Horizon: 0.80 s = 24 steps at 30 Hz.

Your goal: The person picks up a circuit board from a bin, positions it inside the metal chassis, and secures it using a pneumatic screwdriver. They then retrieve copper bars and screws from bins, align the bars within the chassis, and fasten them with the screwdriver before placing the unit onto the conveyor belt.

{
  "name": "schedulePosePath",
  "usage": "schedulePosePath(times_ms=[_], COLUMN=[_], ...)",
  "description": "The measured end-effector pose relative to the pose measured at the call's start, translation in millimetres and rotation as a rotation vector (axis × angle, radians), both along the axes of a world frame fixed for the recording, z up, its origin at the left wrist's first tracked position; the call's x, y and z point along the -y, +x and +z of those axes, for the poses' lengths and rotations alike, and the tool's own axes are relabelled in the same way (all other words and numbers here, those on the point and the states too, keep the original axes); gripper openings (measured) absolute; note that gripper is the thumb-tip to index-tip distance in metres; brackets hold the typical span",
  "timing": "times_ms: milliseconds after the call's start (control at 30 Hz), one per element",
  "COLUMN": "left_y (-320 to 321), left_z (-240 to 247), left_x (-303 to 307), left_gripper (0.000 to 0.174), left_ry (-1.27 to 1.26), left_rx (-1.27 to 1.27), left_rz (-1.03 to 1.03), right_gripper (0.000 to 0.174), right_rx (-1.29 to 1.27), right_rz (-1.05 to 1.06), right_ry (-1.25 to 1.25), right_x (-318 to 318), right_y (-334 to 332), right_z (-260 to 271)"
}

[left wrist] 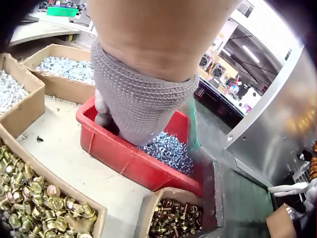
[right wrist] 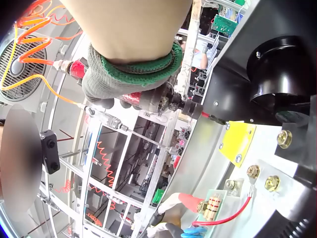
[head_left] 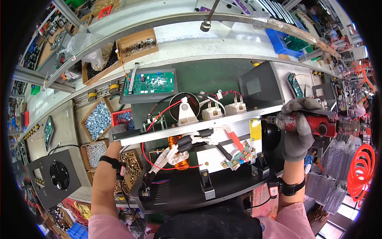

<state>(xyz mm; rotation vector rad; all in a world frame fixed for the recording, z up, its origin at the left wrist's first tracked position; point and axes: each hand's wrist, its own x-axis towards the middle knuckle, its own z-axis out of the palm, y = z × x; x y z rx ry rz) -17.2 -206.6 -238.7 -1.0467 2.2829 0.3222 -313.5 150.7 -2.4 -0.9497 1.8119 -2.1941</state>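
Note:
In a grey glove, my right hand [head_left: 297,137] grips a red power screwdriver [head_left: 323,126], held level. Its bit points at the upper corner of a yellow plate [right wrist: 237,143], with the tip right at a screw there. That plate sits on the white panel of a black chassis [head_left: 175,196] carrying wiring and a copper coil [head_left: 182,163]. My gloved left hand [left wrist: 141,101] reaches down into a red bin [left wrist: 131,161] of small silvery screws [left wrist: 168,151]. Most of its fingers are hidden by the glove's back and the bin wall; I cannot tell whether they pinch a screw.
Around the red bin stand cardboard boxes of fasteners, among them brass-coloured bolts [left wrist: 37,198] and silvery screws [head_left: 96,119]. A green circuit board [head_left: 153,83] lies beyond the chassis. An orange coiled hose [head_left: 360,171] hangs at the right, and a metal rail [head_left: 175,23] crosses above the bench.

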Motion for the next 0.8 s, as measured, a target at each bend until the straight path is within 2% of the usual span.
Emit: schedulePosePath(times_ms=[200, 467, 567, 600, 667, 700, 767, 800], left_y=[9.4, 19.0, 6.4, 14.8, 37.5, 31.3, 7.9, 6.6], left_z=[-26.9, -57.3, -29.7, -44.4, -85.9, -76.5, -40.2, -34.7], left_x=[-5.6, -0.7, -10.0, -6.7, 0.7, -3.1, -11.0, -7.7], left_gripper=[0.031, 0.031, 0.021, 0.021, 0.019, 0.019, 0.018, 0.018], left_ry=[-0.184, 0.028, 0.022, 0.022, -0.051, -0.052, -0.272, -0.273], left_rx=[-0.077, -0.347, -0.257, -0.256, -0.436, -0.432, -0.097, -0.093], left_rz=[-0.038, 0.367, 0.327, 0.327, 0.415, 0.416, 0.036, 0.032], right_gripper=[0.037, 0.037, 0.038, 0.039, 0.04, 0.041, 0.042, 0.042], right_rx=[0.025, 0.108, 0.064, 0.024, -0.014, -0.049, -0.07, -0.066], right_rz=[0.001, 0.022, 0.019, 0.026, 0.034, 0.04, 0.041, 0.038], right_ry=[0.003, -0.017, -0.01, -0.016, -0.019, -0.023, -0.04, -0.041], right_x=[-3.8, -9.6, -7.7, -7.4, -8.2, -9.4, -10.0, -9.8], right_y=[4.0, 1.3, 0.0, 0.1, -0.7, -0.9, 0.1, 0.9], right_z=[1.1, 0.0, -1.0, -1.6, -3.2, -5.4, -8.5, -8.7])
